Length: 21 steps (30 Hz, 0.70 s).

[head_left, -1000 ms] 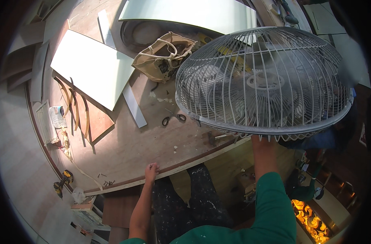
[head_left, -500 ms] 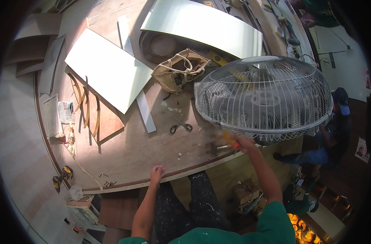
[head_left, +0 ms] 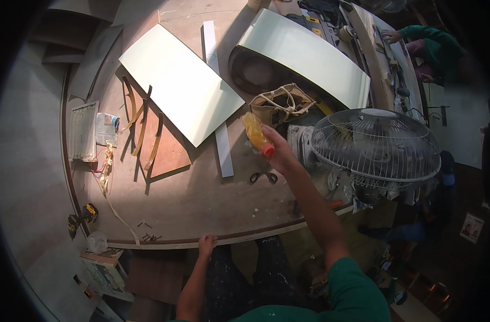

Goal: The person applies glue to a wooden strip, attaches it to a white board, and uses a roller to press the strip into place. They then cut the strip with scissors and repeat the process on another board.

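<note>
My right hand (head_left: 280,150) is closed round a small plastic bottle (head_left: 253,129) with yellow contents and a red cap, the cap end toward me. The bottle is held over the worktable, just in front of a tan canvas bag (head_left: 261,110) with rope handles. Black-handled scissors (head_left: 263,177) lie on the tabletop below it. At the front edge of the table (head_left: 245,234), my left hand (head_left: 207,245) rests with its fingers curled in; nothing shows in them.
A large caged fan (head_left: 376,145) stands at the right. A pale panel (head_left: 180,83), a curved pale piece (head_left: 309,59) and bent strips (head_left: 132,115) lie across the table. Loose screws (head_left: 151,237) and a yellow-black drill (head_left: 84,219) are at the left. Another person's hand (head_left: 392,36) is at the far right.
My right hand has swung left and away from me with the bottle, from below the fan to the canvas bag. My left hand stays by the table edge. The view has shifted.
</note>
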Motion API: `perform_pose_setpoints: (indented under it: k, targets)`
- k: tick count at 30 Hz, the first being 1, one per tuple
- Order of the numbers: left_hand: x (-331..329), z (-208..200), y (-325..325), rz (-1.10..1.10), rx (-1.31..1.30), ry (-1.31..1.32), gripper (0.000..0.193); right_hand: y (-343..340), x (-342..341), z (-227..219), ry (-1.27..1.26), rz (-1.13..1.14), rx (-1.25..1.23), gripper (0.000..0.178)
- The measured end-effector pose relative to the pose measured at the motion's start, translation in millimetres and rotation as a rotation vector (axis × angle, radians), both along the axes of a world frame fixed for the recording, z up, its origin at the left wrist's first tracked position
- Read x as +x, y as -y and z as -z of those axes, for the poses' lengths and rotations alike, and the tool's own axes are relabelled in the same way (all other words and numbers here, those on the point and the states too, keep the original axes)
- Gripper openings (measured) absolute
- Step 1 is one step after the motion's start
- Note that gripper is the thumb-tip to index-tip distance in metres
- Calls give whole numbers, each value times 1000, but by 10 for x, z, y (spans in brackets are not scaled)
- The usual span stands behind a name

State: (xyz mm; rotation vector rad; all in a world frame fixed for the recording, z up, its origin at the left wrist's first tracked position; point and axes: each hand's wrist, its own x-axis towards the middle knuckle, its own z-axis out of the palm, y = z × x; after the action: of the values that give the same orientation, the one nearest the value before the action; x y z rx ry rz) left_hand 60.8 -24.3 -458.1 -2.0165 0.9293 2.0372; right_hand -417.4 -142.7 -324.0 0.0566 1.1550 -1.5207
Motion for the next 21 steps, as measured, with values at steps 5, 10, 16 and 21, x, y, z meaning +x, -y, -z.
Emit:
perform_pose_setpoints:
  k: [5,10,16,21]
  targets:
    - [288,-144,45,-47,1,57,35,1148,-487,250,-391,168,67,71]
    - [486,-245,146,-137,35,79,33,1611,-1217,743,-1345,-322,552,59]
    - [640,-72,184,-171,78,74,34,1666,-1645,1151,-1510,-511,897,63]
    - [336,27,531,-262,128,-63,49,1526,-1677,1236,-1371,-490,995,61]
